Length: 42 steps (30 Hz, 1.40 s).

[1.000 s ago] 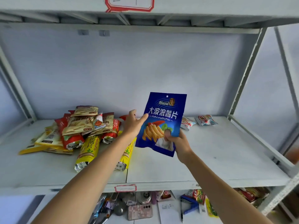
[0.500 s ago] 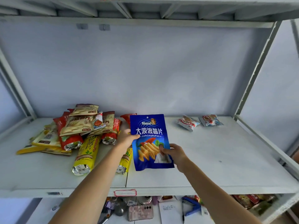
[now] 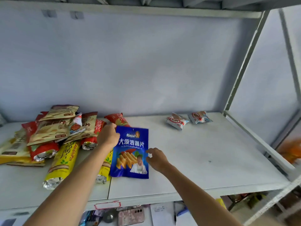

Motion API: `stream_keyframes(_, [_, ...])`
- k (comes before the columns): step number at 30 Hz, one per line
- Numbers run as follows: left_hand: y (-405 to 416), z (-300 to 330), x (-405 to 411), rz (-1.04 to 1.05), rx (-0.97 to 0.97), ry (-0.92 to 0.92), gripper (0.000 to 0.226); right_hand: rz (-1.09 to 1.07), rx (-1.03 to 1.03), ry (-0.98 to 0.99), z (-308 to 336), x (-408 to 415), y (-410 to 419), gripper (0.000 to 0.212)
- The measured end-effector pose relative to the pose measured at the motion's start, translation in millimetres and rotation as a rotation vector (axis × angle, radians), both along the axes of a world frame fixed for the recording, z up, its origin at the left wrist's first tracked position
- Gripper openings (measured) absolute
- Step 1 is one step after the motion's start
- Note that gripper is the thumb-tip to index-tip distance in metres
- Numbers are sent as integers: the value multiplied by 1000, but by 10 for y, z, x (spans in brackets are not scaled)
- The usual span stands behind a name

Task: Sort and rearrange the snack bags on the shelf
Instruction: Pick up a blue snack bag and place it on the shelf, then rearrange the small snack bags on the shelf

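Observation:
A blue snack bag (image 3: 130, 154) with yellow chips printed on it lies flat on the white shelf (image 3: 203, 160), near the front and middle. My left hand (image 3: 108, 137) is curled over the bag's top left corner and grips it. Just off the bag's right edge, my right hand (image 3: 157, 158) hovers with its fingers apart and nothing in it. A heap of red, beige and yellow snack bags (image 3: 53, 128) fills the shelf's left part, with a long yellow bag (image 3: 62, 162) at its front. Behind my left hand lies a red bag (image 3: 117, 119).
Two small white snack packs (image 3: 176, 122) (image 3: 200, 117) lie at the back right of the shelf. A slanted metal post (image 3: 244, 62) and a side rail bound the shelf's right end. Below the shelf's front edge sit a phone (image 3: 131, 216) and papers.
The blue bag came down from upright in both hands to flat on the shelf. My right hand has let go of it and opened; my left hand stays at its top corner.

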<state>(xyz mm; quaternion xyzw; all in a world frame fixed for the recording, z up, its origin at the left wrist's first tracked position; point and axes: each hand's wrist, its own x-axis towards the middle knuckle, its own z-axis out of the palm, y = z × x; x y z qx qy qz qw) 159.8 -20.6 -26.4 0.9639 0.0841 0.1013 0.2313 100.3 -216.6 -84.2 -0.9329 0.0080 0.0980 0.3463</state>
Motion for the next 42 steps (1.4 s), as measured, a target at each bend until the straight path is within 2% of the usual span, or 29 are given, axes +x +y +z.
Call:
stream_keyframes(5, [-301,-6,191,-58,148,-62,28,131,-329,-161,157,356,-645,38])
stream_keyframes(9, [-712,-43,334,-130,167,-108,29,109,-460,-231,260,745,-1312,35])
stream_keyframes(13, [-1065,-125,514,-130,212,-78,33,114,-574,-299,229,1199,-1841,40])
stream_keyframes(18, [-1383,-281,597,-103,293,-85,33,336,-949,-473,60,1737,-2170,52])
stream_keyframes(23, [-1363,-319,594,-57,410,-115,30,417,-941,-471,-174,2156,-2161,77])
stream_keyframes(26, [-1246,-318,571,-38,404,-143,28,430,-938,-465,-280,2305,-2050,77])
stream_keyframes(29, [-1132,-300,565,-20,370,-137,25,420,-845,-538,-366,2397,-1949,66])
stream_keyframes(32, [-1090,-275,541,-28,345,-115,25,396,-635,-517,-302,2340,-1845,55])
stream_keyframes(34, [-1118,-254,513,-78,339,-69,25,358,-378,-426,-133,2225,-1771,44])
stream_keyframes(36, [-1155,-254,504,-101,267,-31,25,319,-17,-296,73,2083,-1719,37])
stream_keyframes(39, [-1236,-188,568,-74,-112,-4,32,292,380,-181,357,1922,-1708,15])
stream_keyframes(40, [-1271,-126,614,-75,-248,29,40,304,502,-107,422,1889,-1731,14])
stream_keyframes(42, [-1353,-21,665,-108,-505,126,60,337,746,61,523,1806,-1795,26])
